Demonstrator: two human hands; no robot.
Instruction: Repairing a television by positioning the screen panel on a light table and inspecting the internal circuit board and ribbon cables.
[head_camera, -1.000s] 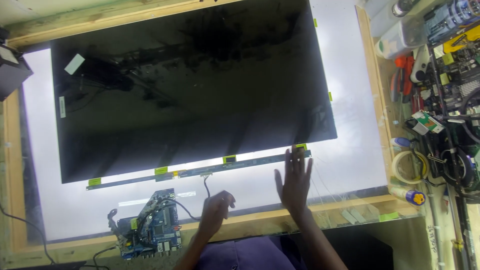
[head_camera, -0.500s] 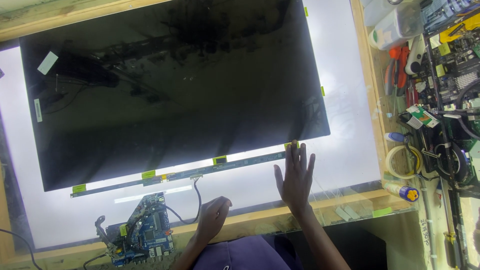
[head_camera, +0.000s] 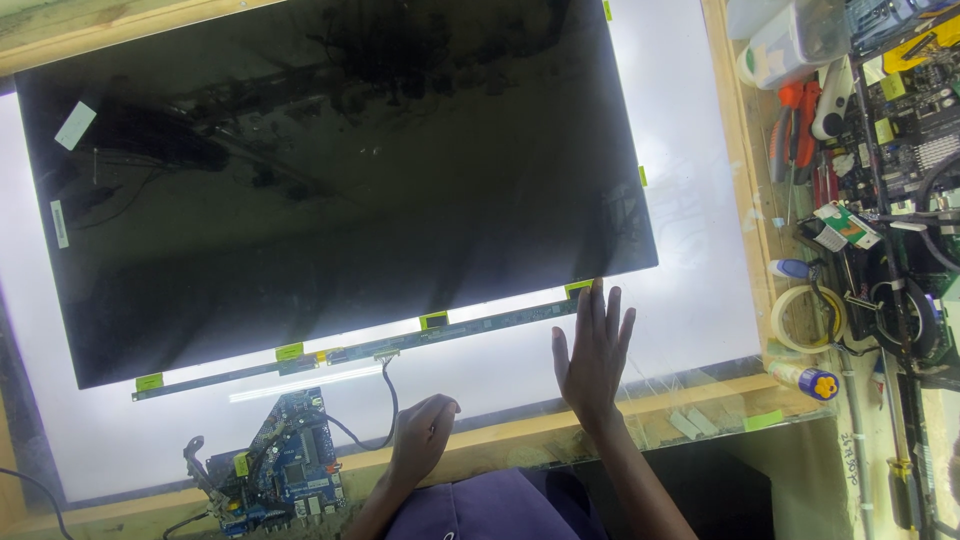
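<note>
Our right hand (head_camera: 592, 350) lies flat, fingers spread, holding nothing, fingertips at the near right corner of the large black glossy display panel (head_camera: 330, 170), which lies on the glowing white light table (head_camera: 700, 290). Our left hand (head_camera: 422, 438) rests loosely curled, empty, beside the blue circuit board (head_camera: 280, 470).

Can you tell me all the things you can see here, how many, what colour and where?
screen panel: one, black, lying on the lit table
light table: one, glowing white, wooden frame
narrow strip board: one, dark, along the panel's near edge
circuit board: one, blue, near left
tape roll: one, pale, right shelf
screwdrivers: red handles, right shelf
left hand: curled, resting at the table's near edge
right hand: flat, fingers spread, by the panel's corner
</note>
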